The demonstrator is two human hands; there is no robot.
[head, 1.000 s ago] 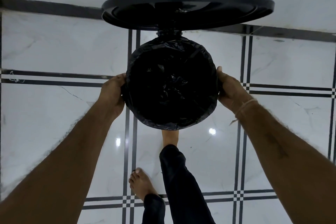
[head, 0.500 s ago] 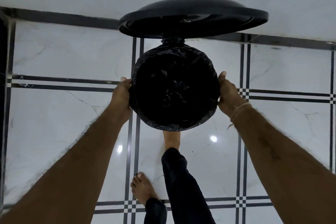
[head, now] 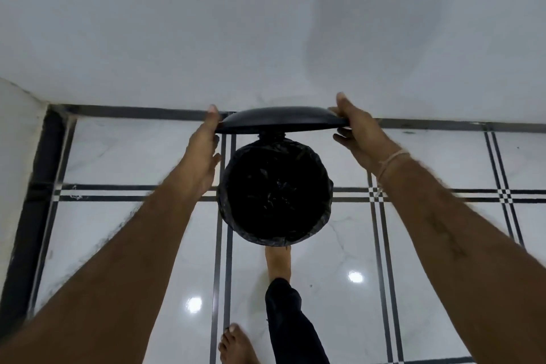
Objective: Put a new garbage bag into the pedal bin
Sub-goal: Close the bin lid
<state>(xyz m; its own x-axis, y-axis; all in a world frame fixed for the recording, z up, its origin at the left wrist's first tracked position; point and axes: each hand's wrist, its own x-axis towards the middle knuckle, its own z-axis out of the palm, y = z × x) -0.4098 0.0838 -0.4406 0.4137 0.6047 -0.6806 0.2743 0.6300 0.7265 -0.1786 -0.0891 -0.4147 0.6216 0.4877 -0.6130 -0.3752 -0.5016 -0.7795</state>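
Note:
The round pedal bin [head: 274,241] stands on the floor by the wall, lined with a black garbage bag [head: 276,192] folded over its rim. Its black lid [head: 280,122] is raised and seen almost edge-on above the opening. My left hand [head: 204,151] touches the lid's left edge with its fingers extended. My right hand [head: 354,133] grips the lid's right edge between thumb and fingers. My right foot [head: 277,263] sits at the bin's front, where the pedal is hidden.
A white wall [head: 266,23] rises just behind the bin. The floor [head: 428,275] is glossy white tile with dark stripe lines. A dark skirting strip [head: 32,201] runs down the left side. My left foot [head: 236,346] rests on the floor at the bottom.
Both hands left the sides of the bagged rim and rose to the lid's edges. The view pulled back and tilted up, showing more wall.

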